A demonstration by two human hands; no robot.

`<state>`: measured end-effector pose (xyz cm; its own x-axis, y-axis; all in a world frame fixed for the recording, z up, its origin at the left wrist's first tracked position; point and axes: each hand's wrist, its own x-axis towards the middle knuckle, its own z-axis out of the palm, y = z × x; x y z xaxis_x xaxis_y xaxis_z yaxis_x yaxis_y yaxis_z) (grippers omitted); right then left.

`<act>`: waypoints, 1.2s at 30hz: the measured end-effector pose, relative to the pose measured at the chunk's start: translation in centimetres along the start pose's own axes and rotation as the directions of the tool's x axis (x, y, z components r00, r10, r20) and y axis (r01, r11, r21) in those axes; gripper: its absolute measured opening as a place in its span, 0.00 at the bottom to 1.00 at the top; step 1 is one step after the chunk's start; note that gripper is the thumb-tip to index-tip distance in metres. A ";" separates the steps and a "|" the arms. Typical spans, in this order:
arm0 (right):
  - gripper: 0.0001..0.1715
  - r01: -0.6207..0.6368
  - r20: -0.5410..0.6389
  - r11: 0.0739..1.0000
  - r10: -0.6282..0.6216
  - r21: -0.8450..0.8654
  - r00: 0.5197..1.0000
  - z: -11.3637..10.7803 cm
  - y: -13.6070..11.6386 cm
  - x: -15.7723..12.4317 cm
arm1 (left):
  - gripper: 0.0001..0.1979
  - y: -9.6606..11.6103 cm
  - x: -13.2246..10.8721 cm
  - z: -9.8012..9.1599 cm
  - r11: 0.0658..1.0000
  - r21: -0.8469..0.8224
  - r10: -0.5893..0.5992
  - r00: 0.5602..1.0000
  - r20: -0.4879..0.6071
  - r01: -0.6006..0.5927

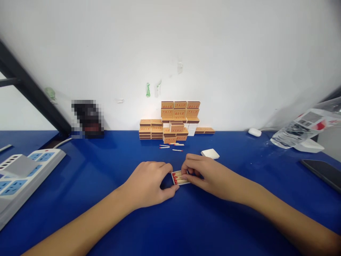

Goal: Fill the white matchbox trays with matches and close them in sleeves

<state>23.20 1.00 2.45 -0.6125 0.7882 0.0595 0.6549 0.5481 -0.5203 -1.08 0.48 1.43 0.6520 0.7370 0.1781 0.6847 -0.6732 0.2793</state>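
Observation:
A small open matchbox tray [181,184] lies on the blue table, filled with red-tipped matches [176,177]. My left hand [149,183] grips its left end, index finger at the far corner and thumb at the near one. Over the tray's right part, my right hand [205,174] has thumb and fingers pinched down among the matches; what sits between the fingertips is hidden. Several loose matches [177,150] lie beyond the tray. Just past my right hand is a flat white box-like piece [210,153], partly covered by the knuckles.
Orange matchboxes [180,113] are stacked against the wall, with lower stacks [151,129] beside them. A white power strip [32,177] lies on the left. To the right are a white mouse-shaped object [254,132], a clear plastic package [298,126] and a dark phone [323,173].

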 end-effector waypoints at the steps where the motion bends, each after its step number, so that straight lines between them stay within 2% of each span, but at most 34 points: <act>1: 0.06 -0.006 -0.004 1.000 0.006 -0.006 1.000 0.0 0.1 0.0 | 0.12 0.0 0.0 0.0 1.000 -0.001 -0.001 1.000 0.002 0.001; 15: 0.05 0.034 -0.090 0.999 -0.035 -0.011 0.995 0.7 0.0 -0.5 | 0.12 0.3 0.2 -0.4 1.000 0.011 -0.020 0.999 0.040 0.019; 36: 0.06 0.038 -0.113 0.997 -0.046 -0.069 0.992 0.2 0.7 -0.6 | 0.12 0.3 0.1 -0.5 1.000 0.023 -0.005 1.000 0.029 0.005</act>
<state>23.93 0.84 1.94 -0.5878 0.7889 0.1794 0.6598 0.5958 -0.4580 -0.94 0.39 2.04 0.6576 0.7385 0.1488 0.6950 -0.6709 0.2585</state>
